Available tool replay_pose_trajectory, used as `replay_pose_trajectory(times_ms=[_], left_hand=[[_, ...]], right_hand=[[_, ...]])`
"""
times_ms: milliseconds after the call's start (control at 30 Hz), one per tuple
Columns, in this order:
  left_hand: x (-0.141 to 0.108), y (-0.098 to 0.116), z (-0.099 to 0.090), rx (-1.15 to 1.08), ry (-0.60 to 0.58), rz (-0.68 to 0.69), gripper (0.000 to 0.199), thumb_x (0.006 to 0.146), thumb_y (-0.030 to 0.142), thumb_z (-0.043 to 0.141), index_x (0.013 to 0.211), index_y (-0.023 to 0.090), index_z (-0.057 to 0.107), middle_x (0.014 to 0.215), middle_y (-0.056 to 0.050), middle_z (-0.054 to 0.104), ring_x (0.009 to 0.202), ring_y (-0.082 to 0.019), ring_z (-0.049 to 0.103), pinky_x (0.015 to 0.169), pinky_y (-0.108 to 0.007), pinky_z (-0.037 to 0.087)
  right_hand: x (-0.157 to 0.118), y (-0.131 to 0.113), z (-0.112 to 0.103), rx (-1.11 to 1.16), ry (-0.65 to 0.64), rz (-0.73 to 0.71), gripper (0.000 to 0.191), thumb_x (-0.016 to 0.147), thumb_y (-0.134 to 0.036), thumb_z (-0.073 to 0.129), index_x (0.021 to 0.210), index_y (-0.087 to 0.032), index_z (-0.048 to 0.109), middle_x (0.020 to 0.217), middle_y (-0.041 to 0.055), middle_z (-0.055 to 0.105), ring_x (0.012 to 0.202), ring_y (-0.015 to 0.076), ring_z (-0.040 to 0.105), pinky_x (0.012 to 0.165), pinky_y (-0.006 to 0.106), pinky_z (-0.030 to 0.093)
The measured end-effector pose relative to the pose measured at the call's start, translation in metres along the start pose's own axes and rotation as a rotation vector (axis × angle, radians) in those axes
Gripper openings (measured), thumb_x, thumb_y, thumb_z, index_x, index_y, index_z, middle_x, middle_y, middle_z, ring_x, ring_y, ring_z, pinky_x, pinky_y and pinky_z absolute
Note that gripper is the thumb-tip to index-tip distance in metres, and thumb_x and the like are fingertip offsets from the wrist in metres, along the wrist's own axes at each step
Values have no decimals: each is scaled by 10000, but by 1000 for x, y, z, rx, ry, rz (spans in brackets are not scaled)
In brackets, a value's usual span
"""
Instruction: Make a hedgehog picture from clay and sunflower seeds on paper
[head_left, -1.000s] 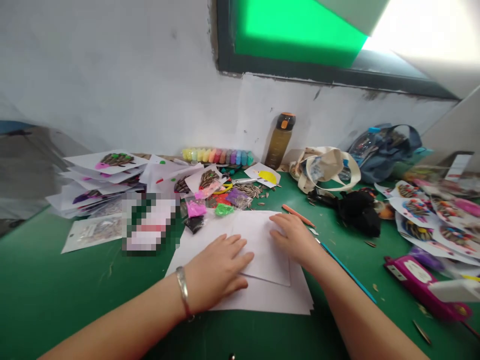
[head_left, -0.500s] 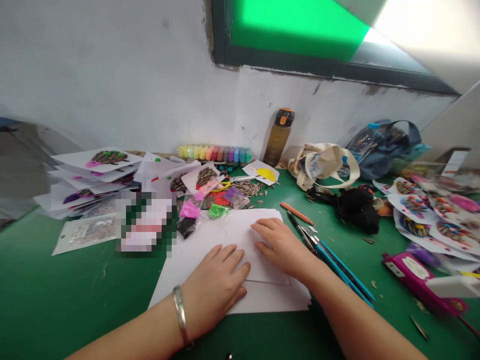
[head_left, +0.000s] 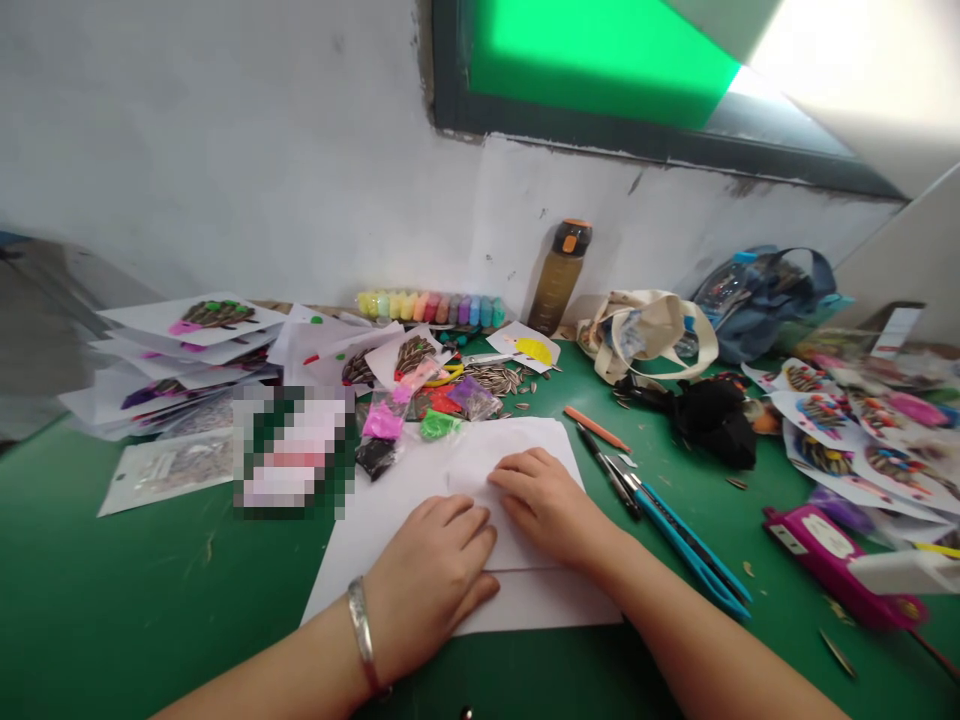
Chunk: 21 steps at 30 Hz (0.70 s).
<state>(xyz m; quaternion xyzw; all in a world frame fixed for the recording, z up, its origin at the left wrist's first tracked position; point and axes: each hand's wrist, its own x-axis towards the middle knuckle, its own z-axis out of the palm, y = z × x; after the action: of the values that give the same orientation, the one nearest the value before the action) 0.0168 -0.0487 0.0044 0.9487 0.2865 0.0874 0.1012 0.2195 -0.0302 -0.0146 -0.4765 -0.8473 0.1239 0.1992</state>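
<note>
White paper sheets (head_left: 540, 600) lie on the green table, a smaller piece on top of larger ones. My left hand (head_left: 439, 570), with a silver bangle at its wrist, rests on the paper's lower left part, fingers bent but not closed. Across from it, my right hand (head_left: 551, 505) lies on the smaller sheet with its fingers pointing left. Neither hand holds anything that shows. Small packets of clay, one pink (head_left: 384, 420) and one green (head_left: 439, 424), touch the top edge of the paper. Beside my right forearm lie blue tweezers (head_left: 686, 540).
Stacked pictures (head_left: 176, 320) stand at the left, near a blurred-out item (head_left: 292, 450). A bottle (head_left: 559, 280), clay row (head_left: 431, 307) and cloth bag (head_left: 649, 335) line the wall. Sunflower seeds (head_left: 499, 380) lie behind the paper. At the right is a magenta glue gun (head_left: 840, 565).
My right hand has moved slightly left and down over the small sheet, its fingers closer together. My left hand's fingers are more bent.
</note>
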Motion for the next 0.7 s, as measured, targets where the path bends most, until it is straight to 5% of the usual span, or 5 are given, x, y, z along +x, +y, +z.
replay_pose_trajectory(times_ms=[167, 267, 333, 500, 700], left_hand=[[-6, -12, -11, -16, 171, -40, 215, 926, 284, 463, 1000, 169, 629, 944, -100, 680, 879, -240, 627, 815, -394, 519], [-11, -40, -22, 103, 430, -168, 283, 919, 291, 468, 1140, 172, 598, 1149, -133, 643, 1119, -287, 558, 1001, -453, 425], [-13, -65, -25, 185, 497, -276, 356, 890, 319, 508, 1202, 161, 574, 1270, -160, 571, 1267, -341, 430, 1075, -527, 332], [-12, -109, -10, 270, 433, -423, 404, 887, 292, 457, 1202, 73, 584, 1243, -216, 568, 1199, -347, 483, 1035, -524, 391], [-6, -115, 0, 270, 446, -368, 365, 915, 230, 397, 1126, 51, 636, 1225, -218, 585, 1143, -308, 541, 996, -455, 453]], right_hand=[[1, -1, 0, -11, 1, 4, 255, 867, -137, 533, 1069, -226, 662, 1083, 54, 650, 985, 221, 520, 902, 374, 411], [1, -2, 1, -22, 10, 6, 239, 882, -158, 525, 1061, -234, 665, 1077, 55, 654, 988, 219, 527, 895, 377, 413], [1, -2, 2, -21, 26, 4, 230, 883, -161, 526, 1048, -237, 666, 1071, 57, 656, 997, 218, 531, 896, 379, 413], [3, 1, 5, -8, 84, -51, 214, 874, -144, 523, 1023, -213, 660, 1020, 73, 663, 995, 222, 545, 912, 396, 416], [3, 5, 5, 11, 124, -108, 208, 890, -156, 498, 1013, -207, 658, 1001, 80, 669, 1000, 228, 552, 932, 413, 420]])
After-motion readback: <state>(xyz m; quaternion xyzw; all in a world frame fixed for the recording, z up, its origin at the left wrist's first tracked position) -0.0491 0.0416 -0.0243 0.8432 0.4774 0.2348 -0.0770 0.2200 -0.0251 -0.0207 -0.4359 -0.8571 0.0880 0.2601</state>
